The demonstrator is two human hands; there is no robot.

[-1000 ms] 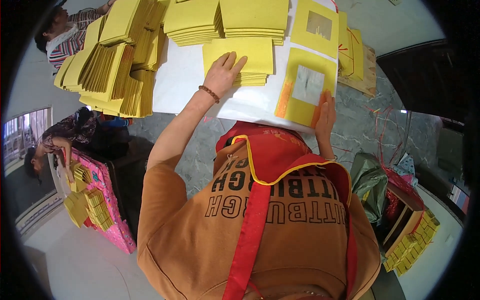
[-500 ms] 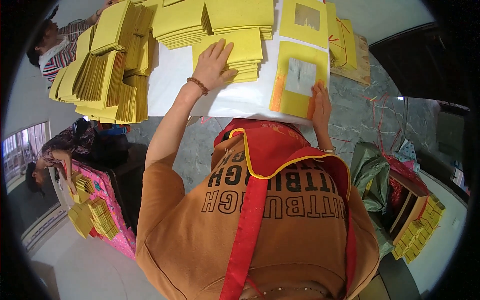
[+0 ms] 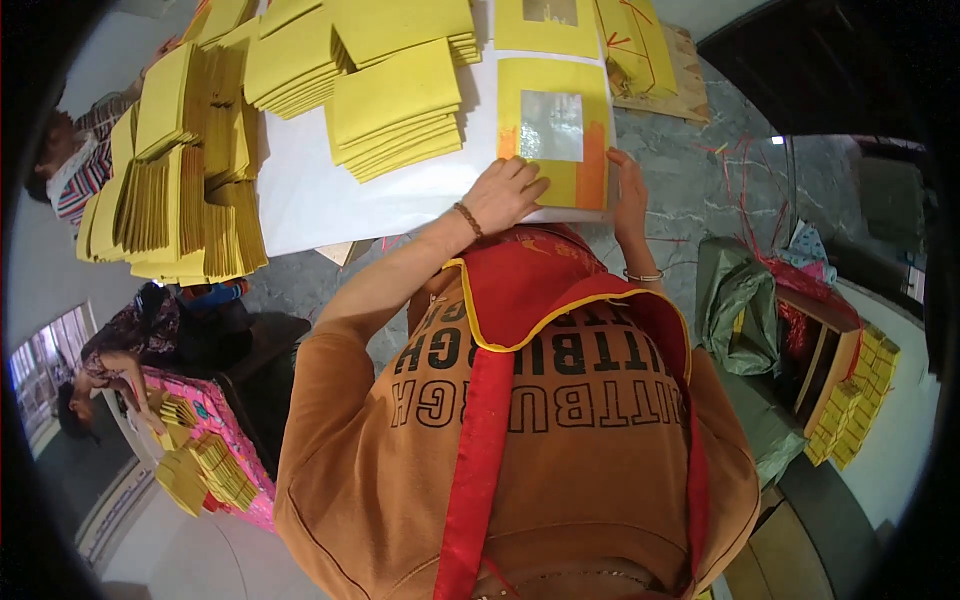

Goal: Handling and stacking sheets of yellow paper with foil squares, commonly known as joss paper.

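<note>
A yellow paper sheet [image 3: 592, 80] lies at the front right corner of the white-covered table. It has a shiny silver square [image 3: 552, 127] in the middle and orange bands at both sides. My left hand [image 3: 505, 195] rests at its lower left, fingers a little bent and apart, thumb stretched over the paper. Along the sheet's right edge, by the table corner, my right hand [image 3: 629, 195] is raised with fingers extended; no held object shows. Left of the sheet sits a stack of folded yellow paper [image 3: 395, 100], touched by neither hand.
Tall piles of folded yellow paper [image 3: 165, 100] crowd the table's left side. Another sheet with a silver square [image 3: 550, 30] lies beyond. Tied yellow bundles [image 3: 640, 50] stand past the right edge. Two people work at left, one beside a pink-covered table [image 3: 205, 400]. A green bag [image 3: 737, 300] is at right.
My left hand has left the folded stack and moved right and nearer, onto the silver-square sheet. My right hand stays by that sheet's right edge. The whole view has shifted slightly.
</note>
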